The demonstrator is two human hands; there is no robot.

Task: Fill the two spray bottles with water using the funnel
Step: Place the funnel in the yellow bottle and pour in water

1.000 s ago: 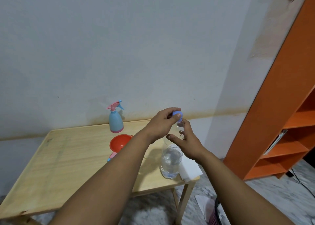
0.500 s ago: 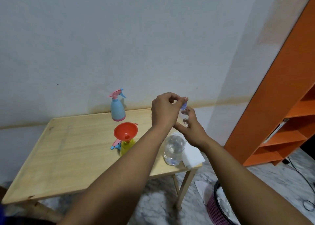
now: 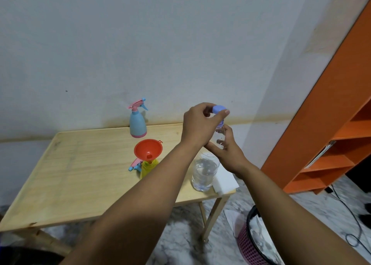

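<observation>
Head view: clear water bottle [image 3: 204, 170], partly filled, gripped at neck by right hand [image 3: 226, 150]; left hand [image 3: 197, 124] pinching blue cap [image 3: 218, 109]. Orange funnel [image 3: 148, 149] seated in yellow spray bottle [image 3: 147, 167]; blue spray bottle [image 3: 137, 124] at table [image 3: 80, 164] rear.

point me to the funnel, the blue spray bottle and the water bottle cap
funnel [image 3: 148, 150]: head view, inside of the orange bowl.
blue spray bottle [image 3: 137, 125]: head view, middle of the blue body.
water bottle cap [image 3: 218, 109]: head view, top of the blue cap.
</observation>
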